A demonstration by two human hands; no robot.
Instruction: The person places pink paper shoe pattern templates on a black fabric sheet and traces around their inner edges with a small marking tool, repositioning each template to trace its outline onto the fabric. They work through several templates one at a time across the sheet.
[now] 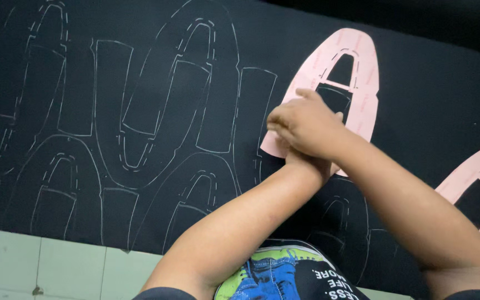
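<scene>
We press our right hand with curled fingers onto the pink template, far right on the black material; our left hand lies beneath, its grip hidden. Uneven pressure could shift it, skewing 1 chalk outline.

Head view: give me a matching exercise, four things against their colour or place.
Things:
1. paper pattern under the hands
2. cloth
3. second paper pattern
4. floor tiles

Descriptions:
A. black, covered in chalk outlines
B. pale green, along the bottom left
C. pink, at the right edge, untouched
D. pink, pressed down by right hand stacked over left hand

Pairs: 1-D, 2-A, 3-C, 4-B
</scene>
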